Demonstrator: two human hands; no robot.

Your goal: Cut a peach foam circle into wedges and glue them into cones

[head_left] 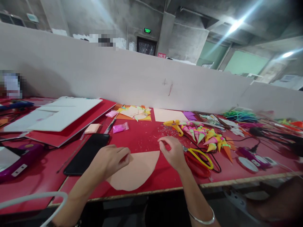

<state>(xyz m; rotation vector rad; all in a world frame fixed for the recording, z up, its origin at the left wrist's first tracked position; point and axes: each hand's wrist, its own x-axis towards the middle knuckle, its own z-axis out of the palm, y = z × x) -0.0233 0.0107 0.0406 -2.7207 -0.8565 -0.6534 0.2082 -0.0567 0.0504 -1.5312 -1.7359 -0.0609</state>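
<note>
Two grips nr ctr of frame, neither clear. L hand (117,159), fingers curled, is at the upper left part of the peach paper (134,173); can't tell if it pinches the sheet or just rests there. R hand (172,151), right of ctr, has thumb & index tips close together nr the paper's upper right corner; can't tell if anything's btwn them. Paper lies low ctr, approx half-round, straight edge up, curve twd bottom of frame. Bangle (201,222) on R forearm, bottom edge, right of ctr.

Just right of R wrist: scissors (203,153) w/ yellow handles. Above R hand: yellow glue gun (175,125). Mid right: bunch of paper cones (211,141), then a purple power strip (254,156).

Left of ctr: black phone (86,154), partly behind L forearm; peach packet (92,128) & pink packet (118,128) above. Mid left: white boards (73,113). Ctr, farther up: paper scraps (133,112), pale sheet (169,115) to their right. All on red table (142,135); white partition (118,78) across upper frame.
</note>
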